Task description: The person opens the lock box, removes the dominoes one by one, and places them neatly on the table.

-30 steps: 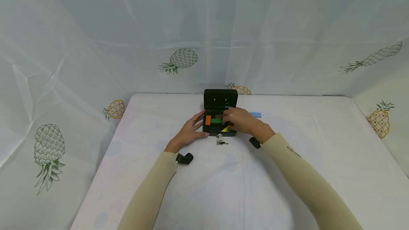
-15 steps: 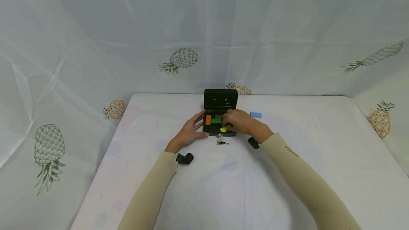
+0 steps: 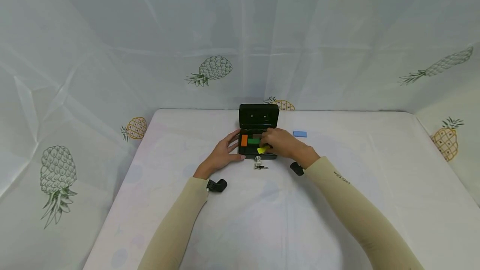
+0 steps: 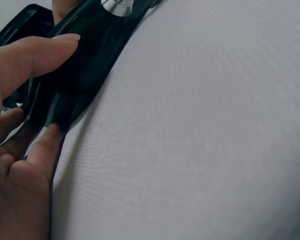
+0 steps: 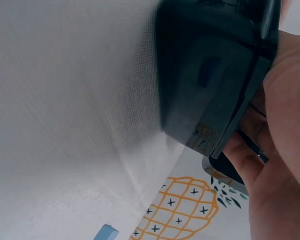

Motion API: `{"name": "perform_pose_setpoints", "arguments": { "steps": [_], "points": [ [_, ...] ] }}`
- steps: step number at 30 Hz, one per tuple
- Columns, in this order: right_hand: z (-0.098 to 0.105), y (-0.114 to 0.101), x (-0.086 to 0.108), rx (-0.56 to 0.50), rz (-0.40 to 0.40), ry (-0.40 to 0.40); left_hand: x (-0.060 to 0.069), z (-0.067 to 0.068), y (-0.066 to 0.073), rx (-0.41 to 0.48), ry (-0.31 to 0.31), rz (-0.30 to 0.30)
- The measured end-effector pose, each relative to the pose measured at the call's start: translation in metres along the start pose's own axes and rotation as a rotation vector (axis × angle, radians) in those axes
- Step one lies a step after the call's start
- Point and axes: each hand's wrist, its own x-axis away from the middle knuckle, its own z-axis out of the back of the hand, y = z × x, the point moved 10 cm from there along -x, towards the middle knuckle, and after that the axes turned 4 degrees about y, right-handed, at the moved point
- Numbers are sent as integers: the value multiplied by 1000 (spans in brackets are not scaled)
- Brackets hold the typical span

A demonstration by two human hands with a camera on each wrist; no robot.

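Note:
A black cash box stands with its lid raised. My left hand steadies it, thumb on the front face and fairly straight fingers against the left side wall. In the left wrist view the thumb lies across the box's front. My right hand reaches inside and pinches a yellow block near the front right; its fingertips are partly hidden. An orange block lies at the left inside, with a green block beside it. Behind the green one, a brown block is partly covered by my hand.
Keys hang from the lock at the box's front. A blue block lies on the white tabletop, right of the box. A white curtain printed with pineapples rises behind the table.
The yellow block has shifted slightly left and shows more beneath my right hand, which has drawn a little toward me. The left hand and the box stay where they were.

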Motion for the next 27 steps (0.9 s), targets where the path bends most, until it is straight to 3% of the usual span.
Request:
{"name": "perform_pose_setpoints", "arguments": {
  "steps": [4, 14, 20, 27],
  "points": [
    [5, 1, 3, 6, 13, 59, -1, 0, 0, -10, 5, 1],
    [31, -2, 22, 58, 73, 311, 1, 1, 3, -18, 11, -2],
    [42, 0, 35, 103, 52, 386, 0, 1, 1, -21, 17, 3],
    [52, 12, 51, 62, -4, 436, -1, 1, 0, -19, 13, 1]
  ]
}}
